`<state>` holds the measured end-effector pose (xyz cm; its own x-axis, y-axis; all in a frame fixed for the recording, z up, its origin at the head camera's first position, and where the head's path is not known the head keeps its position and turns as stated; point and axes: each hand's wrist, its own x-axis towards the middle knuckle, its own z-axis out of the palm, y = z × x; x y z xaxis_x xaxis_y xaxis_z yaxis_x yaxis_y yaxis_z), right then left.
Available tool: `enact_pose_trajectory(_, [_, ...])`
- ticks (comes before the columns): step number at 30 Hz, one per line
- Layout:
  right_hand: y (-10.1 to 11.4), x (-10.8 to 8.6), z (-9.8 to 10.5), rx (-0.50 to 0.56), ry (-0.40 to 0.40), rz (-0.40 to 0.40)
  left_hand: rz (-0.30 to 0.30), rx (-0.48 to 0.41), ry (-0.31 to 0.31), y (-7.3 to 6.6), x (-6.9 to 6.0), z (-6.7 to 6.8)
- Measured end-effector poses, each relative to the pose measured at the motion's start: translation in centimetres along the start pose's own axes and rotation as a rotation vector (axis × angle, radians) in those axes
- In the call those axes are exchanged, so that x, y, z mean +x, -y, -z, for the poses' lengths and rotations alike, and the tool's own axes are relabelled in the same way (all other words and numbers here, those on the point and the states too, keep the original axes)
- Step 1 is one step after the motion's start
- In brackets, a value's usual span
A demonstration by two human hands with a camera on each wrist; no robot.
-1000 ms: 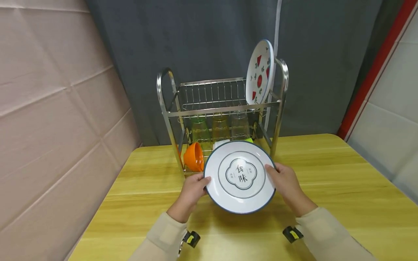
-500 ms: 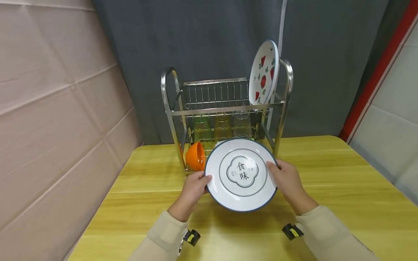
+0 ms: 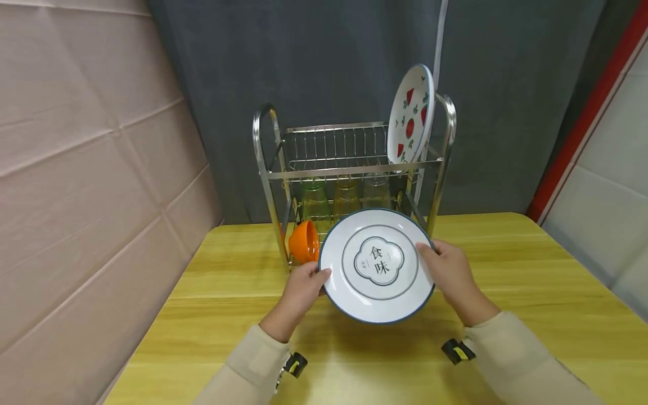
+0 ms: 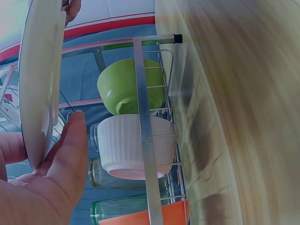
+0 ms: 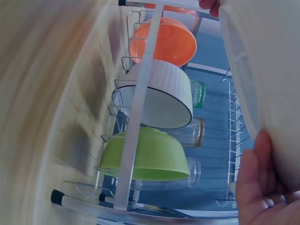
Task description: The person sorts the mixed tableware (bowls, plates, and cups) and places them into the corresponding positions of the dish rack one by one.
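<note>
A white plate with a blue rim and dark Chinese characters is held by its two sides, tilted toward me. My left hand pinches its left edge, thumb on the face; my right hand grips the right edge likewise. Behind the plate stands a two-tier metal dish rack. One plate with red fruit prints stands upright at the right end of its top tier. In the right wrist view, an orange bowl, a ribbed white bowl and a green bowl sit on the lower tier.
Behind the bowls stand a green glass, a yellow glass and a clear glass. The wooden table carries the rack. A pale wall cover rises on the left, and a dark curtain hangs behind.
Both hands have lifted the plate slightly up and to the right, and its printed face has turned a little. In the head view, the rack has shifted slightly right.
</note>
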<state>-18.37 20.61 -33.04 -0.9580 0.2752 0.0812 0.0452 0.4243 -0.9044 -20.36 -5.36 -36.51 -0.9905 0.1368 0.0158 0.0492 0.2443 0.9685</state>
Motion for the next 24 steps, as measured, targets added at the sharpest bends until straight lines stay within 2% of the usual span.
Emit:
enact_pose_trajectory(9, [1.4, 0.1, 0.5, -0.020, 0.001, 0.044, -0.073, 0.039, 0.007, -0.7, 0.0, 0.6])
enact_pose_trajectory(16, [2.5, 0.1, 1.0, -0.021, -0.005, 0.063, -0.095, 0.035, 0.028, -1.3, -0.1, 1.1])
enact_pose_trajectory(24, [3.6, 0.1, 1.8, -0.061, -0.010, 0.097, -0.111, 0.053, -0.011, -1.7, -0.1, 2.3])
